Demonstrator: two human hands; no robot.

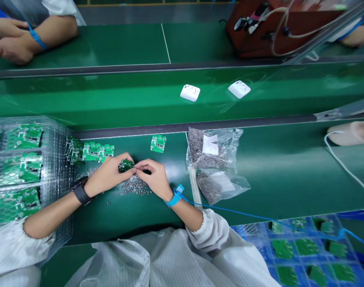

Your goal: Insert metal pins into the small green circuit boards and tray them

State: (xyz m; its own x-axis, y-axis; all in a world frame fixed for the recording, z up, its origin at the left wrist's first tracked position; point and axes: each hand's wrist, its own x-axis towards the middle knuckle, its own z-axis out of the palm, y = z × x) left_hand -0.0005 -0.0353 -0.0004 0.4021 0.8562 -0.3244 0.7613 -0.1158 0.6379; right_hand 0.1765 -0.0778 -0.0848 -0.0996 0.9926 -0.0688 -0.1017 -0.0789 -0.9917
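Note:
My left hand (116, 170) is closed on a small green circuit board (125, 165), gripping it above the bench. The fingertips of my right hand (153, 175) are pinched together at the board's right edge; whatever sits between them is too small to make out. Under both hands spreads a pile of tiny metal parts (135, 186). More circuit boards (92, 151) lie in a row beyond my left hand, some leaning on each other at the left end. A single board (158, 143) rests flat farther back.
Stacked clear trays (58, 159) with boards stand at the left. Two plastic bags of small parts (214, 149) (213, 185) lie right of my hands. A blue cord (230, 209) runs from my right wrist past a blue tray (266, 255). Across the line, a person's arms (35, 38) rest.

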